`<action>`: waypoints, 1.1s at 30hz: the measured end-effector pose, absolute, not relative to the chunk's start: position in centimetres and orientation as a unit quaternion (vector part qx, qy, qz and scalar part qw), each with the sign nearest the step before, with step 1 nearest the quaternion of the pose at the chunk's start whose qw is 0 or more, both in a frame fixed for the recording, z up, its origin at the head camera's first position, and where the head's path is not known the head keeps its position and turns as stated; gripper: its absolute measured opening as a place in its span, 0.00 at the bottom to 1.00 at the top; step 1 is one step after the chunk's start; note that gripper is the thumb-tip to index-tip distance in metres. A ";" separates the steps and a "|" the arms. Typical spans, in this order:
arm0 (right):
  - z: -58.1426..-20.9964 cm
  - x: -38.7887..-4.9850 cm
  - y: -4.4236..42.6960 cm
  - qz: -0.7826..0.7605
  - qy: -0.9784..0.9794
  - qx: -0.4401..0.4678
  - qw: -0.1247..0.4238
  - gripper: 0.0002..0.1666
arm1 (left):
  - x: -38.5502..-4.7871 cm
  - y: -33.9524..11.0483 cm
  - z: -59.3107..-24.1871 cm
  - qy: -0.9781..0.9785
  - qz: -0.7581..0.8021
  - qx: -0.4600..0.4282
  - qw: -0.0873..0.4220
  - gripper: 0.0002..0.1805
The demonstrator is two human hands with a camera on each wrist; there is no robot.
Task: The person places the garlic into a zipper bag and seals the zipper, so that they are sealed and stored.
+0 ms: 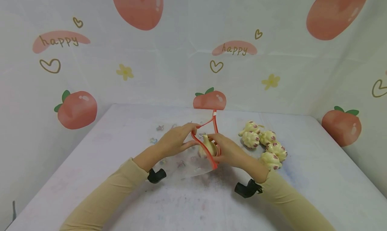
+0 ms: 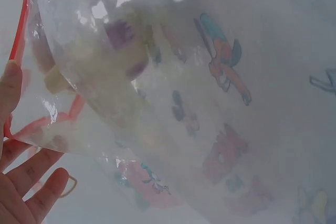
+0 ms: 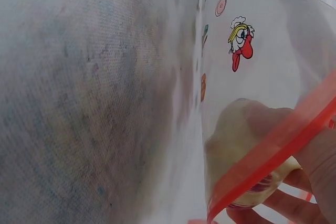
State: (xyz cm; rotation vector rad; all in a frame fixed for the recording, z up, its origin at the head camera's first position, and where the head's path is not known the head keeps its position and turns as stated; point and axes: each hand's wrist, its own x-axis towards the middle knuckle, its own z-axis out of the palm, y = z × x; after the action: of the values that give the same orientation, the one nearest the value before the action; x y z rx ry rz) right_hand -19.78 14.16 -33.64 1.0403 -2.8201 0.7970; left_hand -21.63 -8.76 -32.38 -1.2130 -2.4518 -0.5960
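A clear zip bag (image 1: 193, 168) with red edging and small cartoon prints is held above the table, its mouth spread toward the right. My left hand (image 1: 176, 138) pinches the bag's red rim between thumb and finger; in the left wrist view the other fingers (image 2: 39, 182) extend beside the plastic. My right hand (image 1: 231, 150) reaches into the mouth, gripping a garlic bulb (image 1: 208, 147) with its stem up. Through the plastic in the right wrist view, the cream and purple garlic bulb (image 3: 231, 140) shows within the fingers. The red rim partly covers that hand.
Several more garlic bulbs (image 1: 272, 151) lie clustered on the white tabletop (image 1: 302, 190), right of the bag. A white backdrop (image 1: 175, 56) printed with fruit and hearts stands behind. Black wrist mounts (image 1: 248, 189) are strapped below both hands.
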 end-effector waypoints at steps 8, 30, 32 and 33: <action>-33.7 -19.8 14.1 0.251 -0.909 0.331 -0.005 0.41 | -21.6 -8.9 -32.0 -0.855 -0.217 -0.432 0.186 0.26; -33.7 -19.9 14.5 0.261 -0.907 0.331 -0.006 0.38 | -21.8 -9.4 -30.8 -0.841 -0.212 -0.438 0.236 0.21; -33.6 -19.9 14.5 0.266 -0.905 0.332 -0.008 0.37 | -21.8 -9.4 -30.8 -0.843 -0.215 -0.436 0.231 0.19; -33.6 -19.9 14.5 0.268 -0.904 0.334 -0.008 0.36 | -21.8 -9.4 -30.8 -0.844 -0.216 -0.435 0.229 0.20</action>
State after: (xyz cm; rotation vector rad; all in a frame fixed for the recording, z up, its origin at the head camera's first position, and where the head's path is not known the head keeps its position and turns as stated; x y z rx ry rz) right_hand -19.88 14.48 -33.62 1.0532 -2.8544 0.8458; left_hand -21.77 -9.39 -30.77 -1.1963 -2.3222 -0.5938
